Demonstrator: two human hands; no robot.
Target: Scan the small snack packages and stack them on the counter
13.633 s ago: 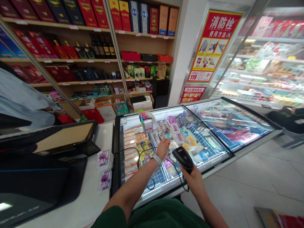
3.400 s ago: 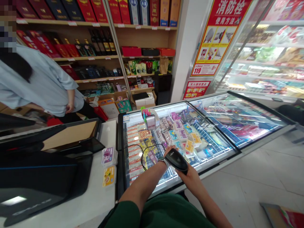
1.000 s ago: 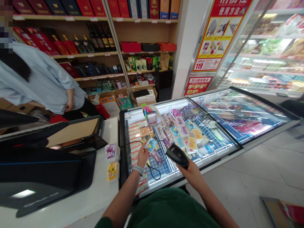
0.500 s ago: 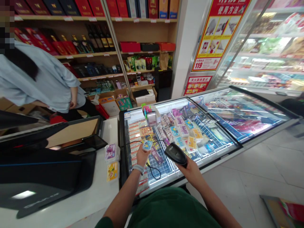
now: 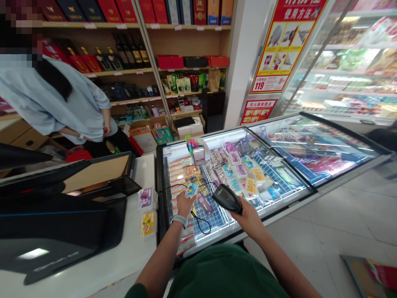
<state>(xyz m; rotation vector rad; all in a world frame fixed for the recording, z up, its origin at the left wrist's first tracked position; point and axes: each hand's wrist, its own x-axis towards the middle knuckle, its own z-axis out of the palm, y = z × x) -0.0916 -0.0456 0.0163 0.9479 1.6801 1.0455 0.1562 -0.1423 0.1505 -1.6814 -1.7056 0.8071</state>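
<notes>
My left hand (image 5: pixel 185 204), with a watch band on the wrist, grips a small clear tub with a blue label (image 5: pixel 192 189) above the glass freezer top. In my right hand (image 5: pixel 247 215) is a black barcode scanner (image 5: pixel 227 197), its head pointing left toward the tub. A thin black cable (image 5: pixel 204 231) loops below my left hand. Several tubs with purple, blue and yellow labels (image 5: pixel 240 169) lie grouped on the freezer lid to the right. Left of the freezer, a purple-labelled tub (image 5: pixel 147 199) and a yellow-labelled tub (image 5: pixel 148 224) rest on the white counter.
The chest freezer (image 5: pixel 291 203) runs off to the right. A black checkout terminal (image 5: pixel 62 231) stands on the counter (image 5: pixel 124 258) at left. Behind it is a person in a light blue shirt (image 5: pixel 80 99). Shelves (image 5: pixel 186 27) with boxes and bottles line the back.
The blue-labelled tub has tilted slightly in my left hand. The scanner has shifted a little to the left. The person in blue has moved slightly right.
</notes>
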